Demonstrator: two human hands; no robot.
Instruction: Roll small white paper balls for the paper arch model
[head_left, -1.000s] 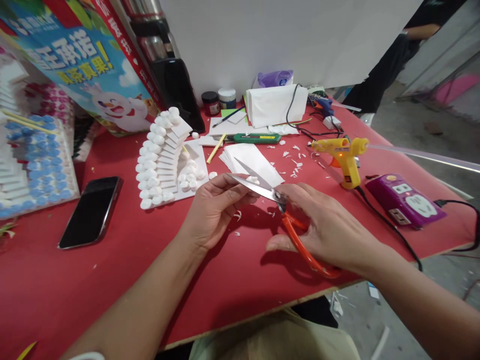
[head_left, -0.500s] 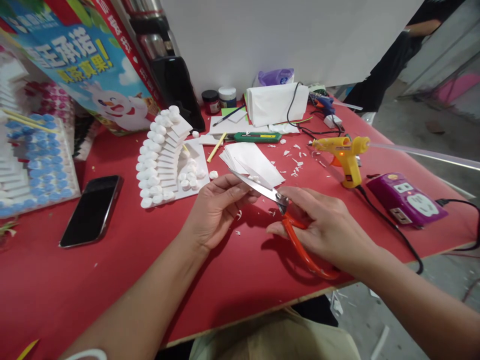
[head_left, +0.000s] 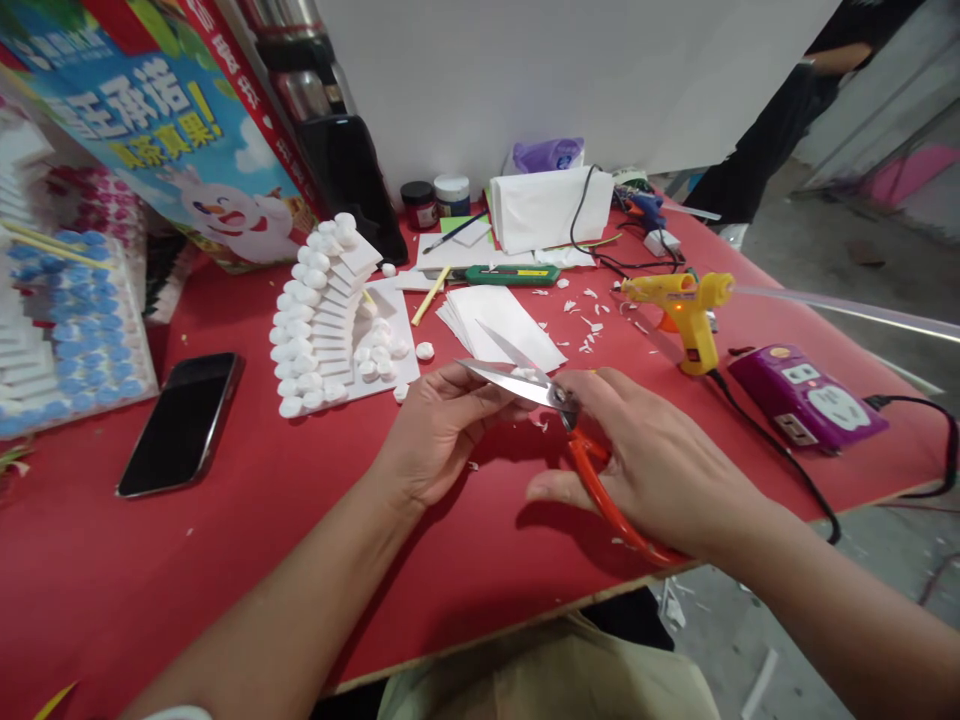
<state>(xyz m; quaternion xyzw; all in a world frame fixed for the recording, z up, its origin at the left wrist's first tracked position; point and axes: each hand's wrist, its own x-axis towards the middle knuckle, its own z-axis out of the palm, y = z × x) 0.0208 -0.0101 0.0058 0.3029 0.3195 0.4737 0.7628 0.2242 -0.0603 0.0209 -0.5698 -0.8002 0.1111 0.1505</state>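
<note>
Head view: left hand (head_left: pixel 442 430) pinched, thumb against fingers, on a small white piece (head_left: pixel 525 373); blade hides part of it, so exact grip cannot be told. Right hand (head_left: pixel 660 450) closed around the red-handled scissors (head_left: pixel 611 510), blades parted. Hands are apart from each other, bridged by the tool. The piece probably sits at the fingertips so that the blades can reach it while the fingers stay clear of the edges; the open right thumb suggests a loose grip, suited to spreading the handles. Scissors held above the surface (head_left: pixel 300 550), presumably for free blade movement. Glue gun (head_left: pixel 690 320) rests beyond the right hand with its indicator lit, likely parked within reach; nozzle points left. Position of piece: between the blades, just right of the left fingertips, left of the right hand, nearer the left. Beyond both hands lie fanned white sheets (head_left: pixel 510 330); past the left hand stands a curved model (head_left: pixel 334 318) edged with white discs (head_left: pixel 294 347).
</note>
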